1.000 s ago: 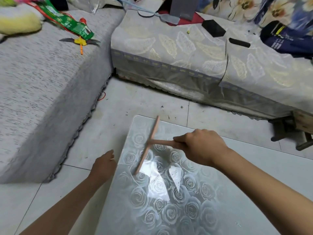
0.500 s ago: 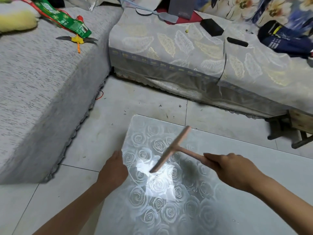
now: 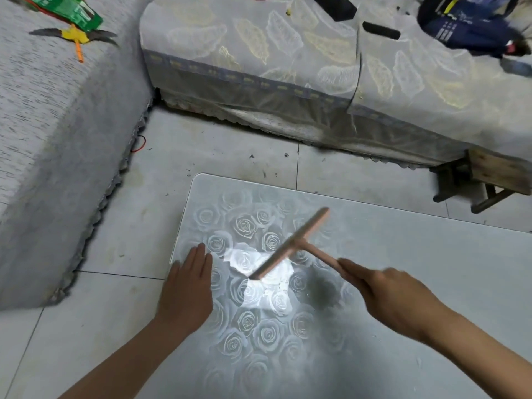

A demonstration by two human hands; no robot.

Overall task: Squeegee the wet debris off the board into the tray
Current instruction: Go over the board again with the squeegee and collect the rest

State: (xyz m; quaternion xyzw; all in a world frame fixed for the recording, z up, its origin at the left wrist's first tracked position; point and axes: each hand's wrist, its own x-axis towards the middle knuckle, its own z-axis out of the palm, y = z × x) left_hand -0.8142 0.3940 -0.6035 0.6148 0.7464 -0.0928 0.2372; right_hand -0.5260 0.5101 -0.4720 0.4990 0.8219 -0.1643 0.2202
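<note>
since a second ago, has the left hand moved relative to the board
Yes. The left hand was beside the board's left edge, over the floor tiles; now it has shifted right across that edge, straight fingers over the rose pattern.

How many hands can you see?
2. The left hand rests flat at the left edge of the board. The right hand holds the handle of the squeegee over the board. No other hand shows.

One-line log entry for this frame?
right hand: grips squeegee handle | left hand: flat on left edge of board | blade: angled over board | tray: not in view | debris: too faint to tell
</note>
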